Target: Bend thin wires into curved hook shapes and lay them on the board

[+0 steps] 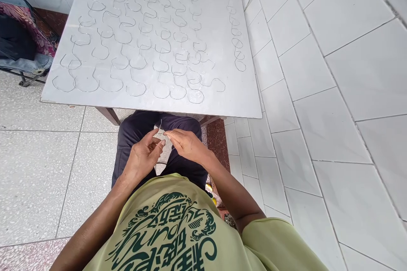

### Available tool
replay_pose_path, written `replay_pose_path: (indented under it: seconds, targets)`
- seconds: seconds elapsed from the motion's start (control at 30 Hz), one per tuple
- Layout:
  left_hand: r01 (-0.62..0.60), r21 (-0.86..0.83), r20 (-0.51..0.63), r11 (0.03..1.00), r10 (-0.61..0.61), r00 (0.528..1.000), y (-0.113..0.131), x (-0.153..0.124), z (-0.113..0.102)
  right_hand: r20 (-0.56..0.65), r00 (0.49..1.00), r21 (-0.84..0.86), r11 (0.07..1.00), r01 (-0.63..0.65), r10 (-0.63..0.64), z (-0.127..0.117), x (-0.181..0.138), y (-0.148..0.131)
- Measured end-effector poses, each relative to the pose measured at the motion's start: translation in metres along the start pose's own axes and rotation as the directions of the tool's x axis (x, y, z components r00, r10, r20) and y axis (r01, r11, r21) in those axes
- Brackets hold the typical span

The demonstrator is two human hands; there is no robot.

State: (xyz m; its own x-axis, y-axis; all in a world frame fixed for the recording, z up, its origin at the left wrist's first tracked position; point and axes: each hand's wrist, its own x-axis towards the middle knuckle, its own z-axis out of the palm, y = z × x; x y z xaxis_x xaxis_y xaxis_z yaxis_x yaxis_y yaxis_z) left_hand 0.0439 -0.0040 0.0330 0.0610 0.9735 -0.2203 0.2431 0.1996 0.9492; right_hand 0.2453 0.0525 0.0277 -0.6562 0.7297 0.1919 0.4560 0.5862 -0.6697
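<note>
Between my two hands, above my lap, is a thin wire (160, 123), its fine tip pointing up toward the table's edge. My left hand (146, 152) is curled, with thumb and fingertips closed around the wire's lower part. From the other side, my right hand (187, 145) pinches the wire with its fingers pressed together. Most of the wire's lower length is hidden by my fingers. Just beyond both hands stands a white-topped table (218, 21), on which many curved, S-like wire pieces (110, 91) lie in rows.
A separate column of curled wires (235, 34) lies along the table's right side. White wall tiles (318, 127) rise close on my right. At the far left stands a folding chair (19, 57) with dark cloth on it, over speckled floor tiles (34, 156).
</note>
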Motion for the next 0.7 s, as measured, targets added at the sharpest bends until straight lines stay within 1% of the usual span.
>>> replay_pose_path:
  seconds: [0.1,0.23,0.33,0.47,0.6,0.7]
  targets:
    - [-0.006,-0.109,-0.013,0.994,0.005,1.0,-0.002,0.001,-0.002,-0.01,1.0,0.011,1.0,-0.001,0.002,0.0,0.0,0.001]
    - [-0.004,-0.187,-0.046,0.982,-0.005,0.999,0.007,0.001,-0.007,-0.017,1.0,0.033,0.999,-0.019,0.019,0.0,0.0,0.001]
    - [0.025,-0.176,-0.089,0.984,-0.041,0.995,0.014,-0.002,-0.009,-0.032,0.998,0.068,0.997,-0.044,0.046,-0.001,0.001,0.0]
    - [0.035,-0.151,-0.103,0.988,-0.051,0.993,0.007,-0.005,-0.004,-0.039,0.993,0.113,0.988,-0.103,0.108,-0.002,0.002,-0.002]
    - [0.023,-0.108,-0.144,0.994,-0.039,0.989,0.0,-0.009,0.005,-0.122,0.99,0.142,0.988,-0.056,0.073,0.004,0.002,0.0]
    - [0.022,-0.113,-0.161,0.993,-0.04,0.986,0.002,-0.01,0.009,-0.158,0.987,0.147,0.989,-0.017,0.041,0.008,0.002,0.003]
